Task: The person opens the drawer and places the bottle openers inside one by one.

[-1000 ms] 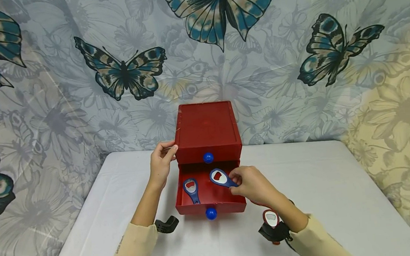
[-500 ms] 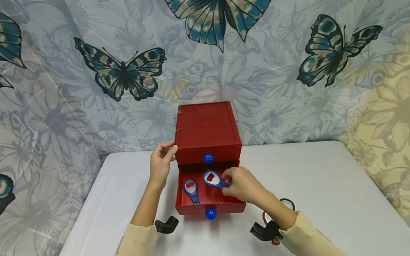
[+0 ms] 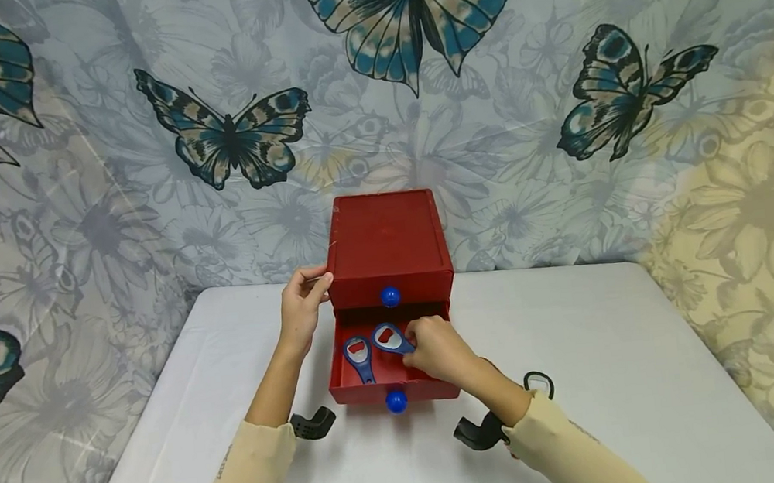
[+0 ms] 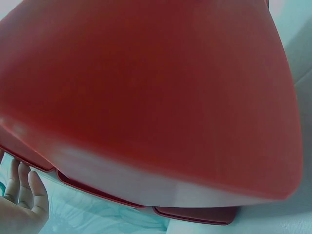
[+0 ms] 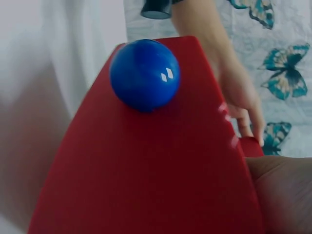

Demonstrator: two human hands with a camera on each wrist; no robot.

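Observation:
A red two-drawer cabinet [image 3: 390, 241] stands at the back of the table, its lower drawer [image 3: 367, 394] pulled out. Inside at the left lies a blue bottle opener [image 3: 364, 370], handle toward the front. My right hand [image 3: 437, 349] reaches over the drawer's right side and pinches the handle of a second blue bottle opener [image 3: 404, 345], whose oval head points left, close beside the first. My left hand [image 3: 300, 304] touches the upper left side of the cabinet with extended fingers, also visible at the lower left of the left wrist view.
Blue round knobs sit on the upper drawer [image 3: 390, 297] and on the lower drawer's front. A black-rimmed loop [image 3: 539, 384] lies on the white table [image 3: 579, 347] beside my right forearm, which hides more there. A butterfly-patterned cloth [image 3: 481, 201] hangs behind.
My right hand has carried the second bottle opener leftward over the drawer, up close to the first one. The left hand has stayed at the cabinet's side.

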